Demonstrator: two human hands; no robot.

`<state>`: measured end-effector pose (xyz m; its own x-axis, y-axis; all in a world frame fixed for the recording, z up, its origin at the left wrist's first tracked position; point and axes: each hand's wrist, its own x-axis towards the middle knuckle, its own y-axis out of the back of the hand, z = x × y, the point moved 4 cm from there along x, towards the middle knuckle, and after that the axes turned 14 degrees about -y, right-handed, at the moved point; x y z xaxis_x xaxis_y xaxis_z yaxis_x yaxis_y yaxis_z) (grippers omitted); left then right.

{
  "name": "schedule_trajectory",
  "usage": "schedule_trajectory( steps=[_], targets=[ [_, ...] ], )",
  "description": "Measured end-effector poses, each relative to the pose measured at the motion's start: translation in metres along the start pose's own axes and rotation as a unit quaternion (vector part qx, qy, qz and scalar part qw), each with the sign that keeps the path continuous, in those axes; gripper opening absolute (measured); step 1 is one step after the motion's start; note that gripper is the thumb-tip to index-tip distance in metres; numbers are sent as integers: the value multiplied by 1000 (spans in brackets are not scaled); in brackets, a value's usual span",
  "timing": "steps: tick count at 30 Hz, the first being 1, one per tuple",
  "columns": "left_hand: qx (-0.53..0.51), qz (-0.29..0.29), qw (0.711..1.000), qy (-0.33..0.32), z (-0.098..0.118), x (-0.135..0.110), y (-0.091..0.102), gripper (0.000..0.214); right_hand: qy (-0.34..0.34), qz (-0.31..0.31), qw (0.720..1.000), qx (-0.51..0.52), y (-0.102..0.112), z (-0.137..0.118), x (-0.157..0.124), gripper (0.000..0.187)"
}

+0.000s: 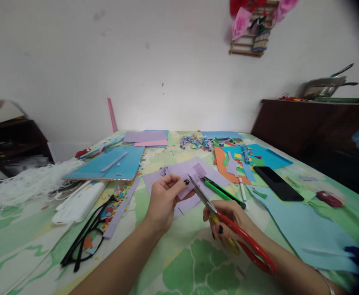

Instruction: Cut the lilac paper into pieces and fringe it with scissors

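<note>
Near the middle of the table, my left hand (163,200) pinches a small piece of light purple paper (184,191) between thumb and fingers. My right hand (230,217) grips scissors (248,241) with red handles. Their blades look nearly closed, and the tips point up and left, close beside the paper piece. Something yellow, partly hidden, shows under the right fingers. Beneath both hands lie purple sheets (154,178). Just beyond the scissors rests a green and black cutter knife (220,190).
Black glasses (89,237) and a white power strip (77,203) lie left, near a blue folder (118,157). Rolled paper pieces (206,143) sit at the back. To the right are a phone (277,183), a white marker (242,190) and light blue paper (302,225).
</note>
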<state>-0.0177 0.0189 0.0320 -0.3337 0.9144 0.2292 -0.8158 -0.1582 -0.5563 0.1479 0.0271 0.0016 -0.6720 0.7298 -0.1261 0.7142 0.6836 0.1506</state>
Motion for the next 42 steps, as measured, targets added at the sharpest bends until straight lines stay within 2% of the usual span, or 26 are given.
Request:
schedule_trajectory(
  steps=[8,21,42],
  targets=[
    [1,0,1000,-1,0,-1,1,22,-4,19,1000,-16,-1,-4,-1,54],
    [-8,0,1000,0,0,-1,0,22,-39,29,999,16,-4,-2,0,60],
    [-1,-11,1000,-9,2,0,0,23,-47,49,998,12,-2,4,-1,45]
  ],
)
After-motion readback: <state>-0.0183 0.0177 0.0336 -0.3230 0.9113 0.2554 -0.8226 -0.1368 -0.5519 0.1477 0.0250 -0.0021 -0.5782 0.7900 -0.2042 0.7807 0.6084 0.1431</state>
